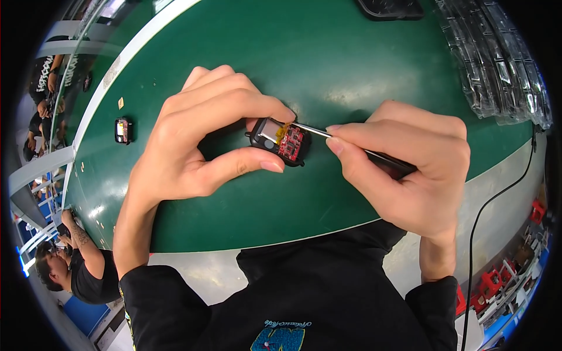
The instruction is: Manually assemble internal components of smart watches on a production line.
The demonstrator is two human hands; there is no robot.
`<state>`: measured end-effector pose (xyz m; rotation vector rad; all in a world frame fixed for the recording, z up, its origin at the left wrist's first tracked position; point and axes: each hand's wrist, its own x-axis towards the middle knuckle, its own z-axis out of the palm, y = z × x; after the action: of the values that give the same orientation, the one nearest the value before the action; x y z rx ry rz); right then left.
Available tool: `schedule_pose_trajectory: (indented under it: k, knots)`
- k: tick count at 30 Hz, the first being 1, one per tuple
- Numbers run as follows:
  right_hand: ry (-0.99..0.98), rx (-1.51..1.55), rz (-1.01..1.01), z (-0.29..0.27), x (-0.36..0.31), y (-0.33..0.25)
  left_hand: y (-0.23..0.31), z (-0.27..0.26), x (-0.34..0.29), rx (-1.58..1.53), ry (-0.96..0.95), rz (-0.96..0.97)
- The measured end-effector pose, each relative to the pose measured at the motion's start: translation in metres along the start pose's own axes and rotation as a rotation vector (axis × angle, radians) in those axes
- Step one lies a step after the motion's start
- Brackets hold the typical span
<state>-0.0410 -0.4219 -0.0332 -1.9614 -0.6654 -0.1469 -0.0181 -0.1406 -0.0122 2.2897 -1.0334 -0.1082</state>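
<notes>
Between the thumb and fingers of my left hand (pixel 199 131) sits a small black device casing (pixel 255 141), its inside facing up. A red circuit board (pixel 291 144) shows in it, beside a silver battery-like block (pixel 270 131) and yellow tape. My right hand (pixel 410 161) is closed round slim metal tweezers (pixel 313 128), dark toward the back end. Their tip reaches the casing's upper right edge, close to my left fingertip. Whether the tip touches the board is too fine to tell.
A similar small open device (pixel 123 131) lies on the green table (pixel 328 52) at the left. Clear plastic trays (pixel 489 58) are stacked at the far right, near a black tray (pixel 391 8). A black cable (pixel 477 219) hangs at the right. A co-worker (pixel 88 272) sits at the lower left.
</notes>
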Motion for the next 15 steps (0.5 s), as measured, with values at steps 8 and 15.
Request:
schedule_pose_trajectory:
  k: [8,15]
  knots:
    - [0.089,-0.097,-0.233,0.012,-0.007,0.010,0.001,0.003,-0.001,-0.019,0.024,-0.037]
    - [0.081,-0.099,-0.131,0.004,-0.004,0.001,0.001,0.002,-0.001,-0.037,0.020,-0.047]
